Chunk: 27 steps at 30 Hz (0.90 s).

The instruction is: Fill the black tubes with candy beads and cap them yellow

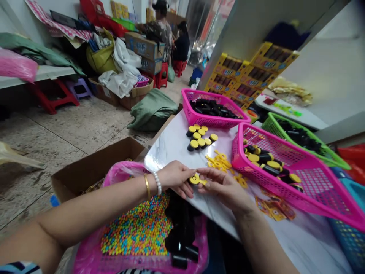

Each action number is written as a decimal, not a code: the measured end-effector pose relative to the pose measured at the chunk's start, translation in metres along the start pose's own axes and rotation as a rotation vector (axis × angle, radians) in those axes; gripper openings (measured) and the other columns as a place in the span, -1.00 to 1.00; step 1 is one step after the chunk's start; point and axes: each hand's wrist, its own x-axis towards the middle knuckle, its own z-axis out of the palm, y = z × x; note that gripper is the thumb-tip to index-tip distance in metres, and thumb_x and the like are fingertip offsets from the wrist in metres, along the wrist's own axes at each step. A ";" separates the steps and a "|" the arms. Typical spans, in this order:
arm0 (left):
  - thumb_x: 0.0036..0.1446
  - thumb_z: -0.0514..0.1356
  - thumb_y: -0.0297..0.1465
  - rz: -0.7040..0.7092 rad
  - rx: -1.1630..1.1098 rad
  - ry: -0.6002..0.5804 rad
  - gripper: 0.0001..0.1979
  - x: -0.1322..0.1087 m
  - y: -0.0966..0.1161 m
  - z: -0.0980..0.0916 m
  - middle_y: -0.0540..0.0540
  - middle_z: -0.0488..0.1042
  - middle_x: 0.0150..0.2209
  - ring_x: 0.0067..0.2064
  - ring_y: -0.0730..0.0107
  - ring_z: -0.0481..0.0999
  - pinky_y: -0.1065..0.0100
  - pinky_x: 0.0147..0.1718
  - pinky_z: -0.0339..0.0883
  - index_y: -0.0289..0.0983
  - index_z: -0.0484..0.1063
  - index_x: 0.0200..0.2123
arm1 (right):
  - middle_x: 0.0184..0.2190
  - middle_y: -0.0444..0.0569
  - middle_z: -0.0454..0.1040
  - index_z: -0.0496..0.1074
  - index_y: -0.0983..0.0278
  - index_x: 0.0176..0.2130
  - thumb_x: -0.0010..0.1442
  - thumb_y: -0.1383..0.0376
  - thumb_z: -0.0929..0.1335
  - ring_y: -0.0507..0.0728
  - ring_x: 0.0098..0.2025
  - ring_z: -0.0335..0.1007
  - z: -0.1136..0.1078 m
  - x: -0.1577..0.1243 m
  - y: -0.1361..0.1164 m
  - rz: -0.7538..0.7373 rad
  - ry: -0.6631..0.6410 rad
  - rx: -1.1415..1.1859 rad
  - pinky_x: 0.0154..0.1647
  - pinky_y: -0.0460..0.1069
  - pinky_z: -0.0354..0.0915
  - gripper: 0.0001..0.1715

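My left hand (177, 178), with a pearl bracelet and a gold bangle at its wrist, is closed at the edge of a yellow round plastic piece (194, 179) with a short tab. From the other side, my right hand (224, 187) pinches the same piece near its tab. Whether a black tube sits under it is hidden by my fingers. Just beyond lies a pile of loose yellow plastic pieces (219, 161). Behind that stand several black tubes with yellow caps (200, 142). Below my hands, a pink basket (114, 262) holds multicoloured beads (137, 232) and black tubes (182, 243).
On the white table (162, 152), a pink basket (310, 179) holds capped tubes and another pink basket (216, 121) holds black parts. A green basket (327, 154) and stacked yellow boxes (242, 82) stand behind. A cardboard box (85, 163) is at left. Two people sit far back.
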 end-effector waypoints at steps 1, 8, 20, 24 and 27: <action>0.38 0.03 -0.22 -0.010 -0.003 0.013 -0.62 0.000 0.000 0.001 -0.05 0.47 -0.66 -0.58 0.42 0.53 0.40 -0.51 0.42 -0.37 0.40 -0.39 | -0.29 -0.04 0.53 0.52 0.29 -0.15 -0.10 0.26 0.58 0.05 -0.31 0.53 -0.003 0.000 0.000 -0.002 0.002 -0.021 -0.22 -0.04 0.47 -0.51; 0.22 0.12 0.03 0.008 0.002 0.046 -0.49 0.012 -0.007 0.006 -0.06 0.45 -0.68 -0.63 0.39 0.49 0.37 -0.52 0.41 -0.35 0.37 -0.42 | -0.60 -0.22 0.35 0.32 0.29 -0.33 -0.11 0.00 0.55 -0.10 -0.71 0.14 0.005 0.019 -0.007 -0.009 -0.009 -0.224 -0.74 -0.17 0.08 -0.44; 0.18 0.20 -0.18 0.091 0.120 0.026 -0.66 0.001 -0.008 0.005 -0.10 0.57 -0.55 -0.58 0.45 0.49 0.47 -0.51 0.37 -0.37 0.43 -0.17 | -0.49 -0.13 0.39 0.40 0.25 -0.37 0.14 0.28 0.30 0.05 -0.38 0.28 0.028 0.034 -0.001 -0.307 0.395 -0.848 -0.34 -0.07 0.15 -0.90; 0.11 0.20 -0.35 0.329 0.301 0.059 -0.69 0.000 -0.016 0.005 0.09 0.43 -0.66 -0.66 0.47 0.39 0.48 -0.60 0.23 -0.27 0.49 -0.06 | -0.54 -0.15 0.31 0.39 0.25 -0.21 0.28 0.06 0.19 0.01 -0.55 0.21 0.018 0.024 0.001 -0.249 0.321 -0.704 -0.52 -0.08 0.17 -0.63; 0.06 0.24 -0.33 0.430 0.439 0.144 -0.70 -0.005 -0.017 0.004 0.14 0.30 -0.73 -0.67 0.45 0.34 0.46 -0.61 0.13 -0.24 0.56 -0.11 | -0.48 -0.15 0.33 0.39 0.27 -0.14 0.22 -0.05 0.27 -0.06 -0.62 0.16 0.015 0.011 -0.003 -0.193 0.190 -0.555 -0.61 -0.10 0.17 -0.53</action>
